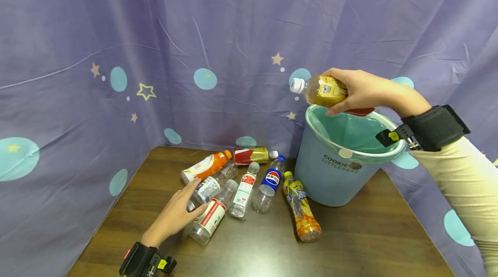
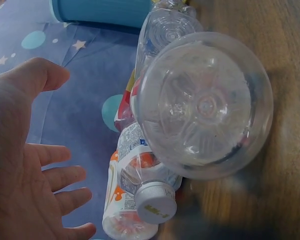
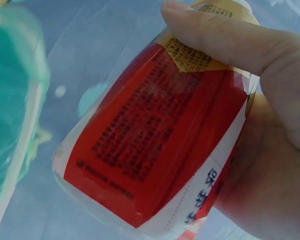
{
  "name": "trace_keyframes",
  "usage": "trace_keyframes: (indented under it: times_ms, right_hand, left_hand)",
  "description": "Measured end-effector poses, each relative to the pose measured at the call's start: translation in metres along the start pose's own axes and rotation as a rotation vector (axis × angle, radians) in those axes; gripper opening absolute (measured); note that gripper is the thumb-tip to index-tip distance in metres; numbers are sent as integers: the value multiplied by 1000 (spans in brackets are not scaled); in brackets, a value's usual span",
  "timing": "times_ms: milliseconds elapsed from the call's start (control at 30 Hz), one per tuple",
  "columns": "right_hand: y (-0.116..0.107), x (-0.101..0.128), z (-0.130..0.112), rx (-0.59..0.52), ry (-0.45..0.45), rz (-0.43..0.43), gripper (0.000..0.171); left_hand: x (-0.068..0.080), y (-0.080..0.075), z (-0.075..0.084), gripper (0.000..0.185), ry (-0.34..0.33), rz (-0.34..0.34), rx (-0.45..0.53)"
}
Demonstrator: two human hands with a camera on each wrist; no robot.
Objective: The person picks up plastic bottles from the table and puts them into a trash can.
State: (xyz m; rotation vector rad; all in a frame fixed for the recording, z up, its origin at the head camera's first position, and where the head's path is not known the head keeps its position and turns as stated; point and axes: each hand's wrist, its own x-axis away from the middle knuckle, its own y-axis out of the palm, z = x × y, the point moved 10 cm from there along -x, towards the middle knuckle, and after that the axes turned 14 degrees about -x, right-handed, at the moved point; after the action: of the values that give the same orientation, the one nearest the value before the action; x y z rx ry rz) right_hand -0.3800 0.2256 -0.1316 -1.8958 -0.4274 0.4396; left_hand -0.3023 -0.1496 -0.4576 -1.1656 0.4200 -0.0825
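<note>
My right hand (image 1: 367, 89) grips a bottle (image 1: 327, 91) with a red and gold label and a white cap, tilted on its side above the bin's rim. In the right wrist view the red side of its label faces the camera and the thumb lies along it. Fingers spread, my left hand (image 1: 175, 214) hovers by the bottles on the left; the left wrist view shows nothing in it. Nearest to it are a clear bottle (image 1: 213, 216) with a red and white label and another clear bottle (image 1: 208, 188) with a white and blue label.
A blue bin (image 1: 324, 173) with a green liner stands at the table's back right. Lying about are an orange-labelled bottle (image 1: 206, 167), a red-gold bottle (image 1: 250, 155), a white-labelled bottle (image 1: 244, 192), a Pepsi bottle (image 1: 270, 184) and a yellow-labelled bottle (image 1: 300, 208). A purple curtain hangs behind.
</note>
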Motion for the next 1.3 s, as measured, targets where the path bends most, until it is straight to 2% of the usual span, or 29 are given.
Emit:
trace_keyframes:
  times_ms: [133,267,433,567,800,933,1067,1200,1300]
  right_hand:
    - [-11,-9,38,-27,86,-1,84]
    - [-12,-16,78,-49,157,-11,80]
    - [0,-19,121,-122,236,-48,71]
    - [18,-18,147,-189,283,-109,67]
    - [53,-18,172,-269,333,-281,60]
    - [70,-14,181,-288,387,-374,62]
    - [86,-12,189,-319,438,-463,60]
    - [97,-12,194,-334,472,-512,47]
    - [100,-11,196,-313,500,-511,47]
  left_hand:
    - [3,-1,-1,81,2,7,3]
    - [6,-1,-3,81,-2,8,9]
    - [10,0,-5,81,-7,18,17]
    - [11,0,-6,82,-5,23,21]
    - [14,-1,-6,81,-11,21,16]
    - [15,-2,-4,80,-19,22,12]
    - [16,-1,-5,82,-33,-5,14]
    - [17,3,-7,82,-52,-33,25]
    - [18,4,-7,83,-55,-40,23]
